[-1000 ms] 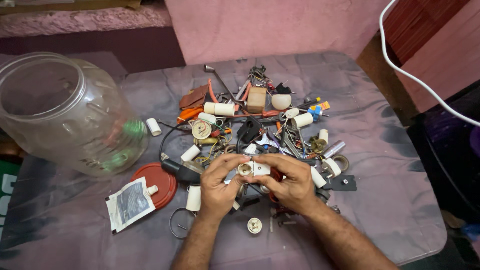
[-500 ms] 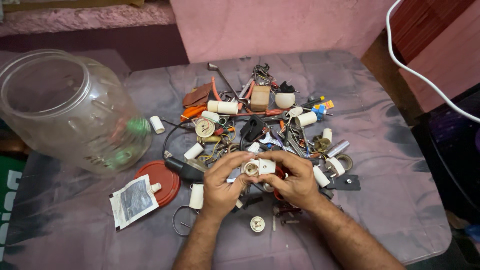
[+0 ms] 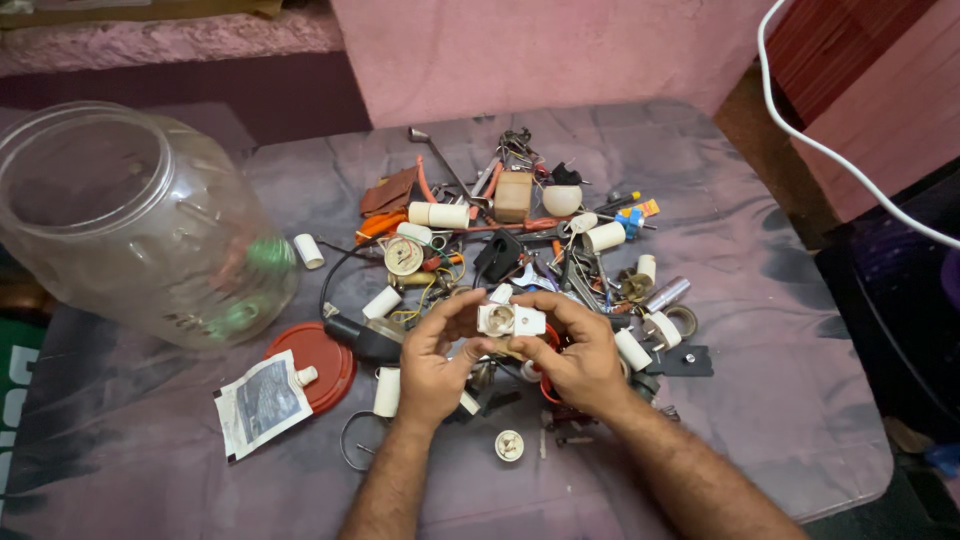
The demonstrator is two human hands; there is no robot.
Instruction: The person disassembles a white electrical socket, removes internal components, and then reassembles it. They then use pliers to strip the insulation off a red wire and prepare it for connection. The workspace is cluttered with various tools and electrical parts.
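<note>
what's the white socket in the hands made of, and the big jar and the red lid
White socket, held by the left hand and right hand: likely moulded plastic, smooth and matte. Big jar: see-through with soft glints and ribbed walls, probably clear plastic, though glass cannot be ruled out. Red lid: flat, even colour, dull sheen, seemingly plastic.

— What carries it all?
— A surface (image 3: 780, 420) under a mauve patterned cloth.
— And on it?
— A clear plastic jar on its side (image 3: 130, 225), a round red lid (image 3: 315, 365), a small printed sachet (image 3: 262, 402), and a heap of white cylinders, wires and metal bits (image 3: 520, 240).
</note>
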